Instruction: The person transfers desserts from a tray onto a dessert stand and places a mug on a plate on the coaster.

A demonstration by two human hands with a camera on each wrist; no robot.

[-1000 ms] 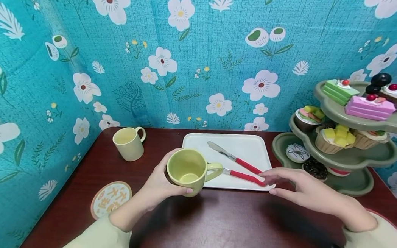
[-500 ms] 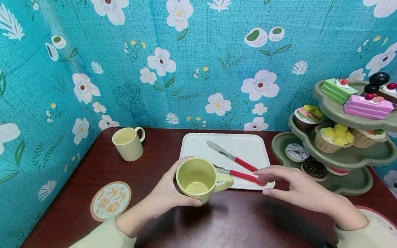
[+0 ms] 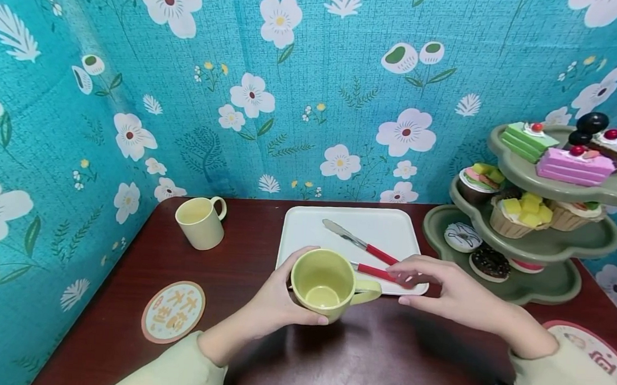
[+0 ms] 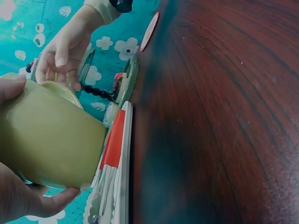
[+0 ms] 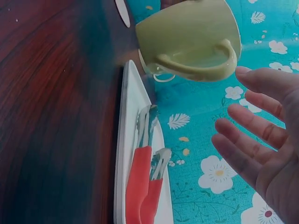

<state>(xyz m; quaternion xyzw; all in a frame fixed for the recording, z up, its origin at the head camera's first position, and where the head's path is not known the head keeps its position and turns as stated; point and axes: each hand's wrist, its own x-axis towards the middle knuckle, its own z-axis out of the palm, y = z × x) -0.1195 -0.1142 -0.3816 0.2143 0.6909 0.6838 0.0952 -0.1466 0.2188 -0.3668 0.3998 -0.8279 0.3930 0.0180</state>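
Note:
My left hand grips a yellow-green mug by its body, thumb on the near side and fingers round the far side. In the left wrist view the mug is raised off the table. Its handle points right, toward my right hand, whose fingers are spread and loosely bent with nothing in them. The right wrist view shows a gap between the thumb and the mug handle. Behind the mug, red-handled tongs lie on a white tray, partly covered by mug and right hand.
A cream mug stands at the back left. One round coaster lies at the left, another coaster at the right, partly behind the sleeve. A green three-tier stand with toy cakes, cupcakes and donuts fills the back right.
My left hand has carried the yellow-green mug rightward and slightly nearer to me. The right hand has shifted left, so mug handle and right hand are closer together.

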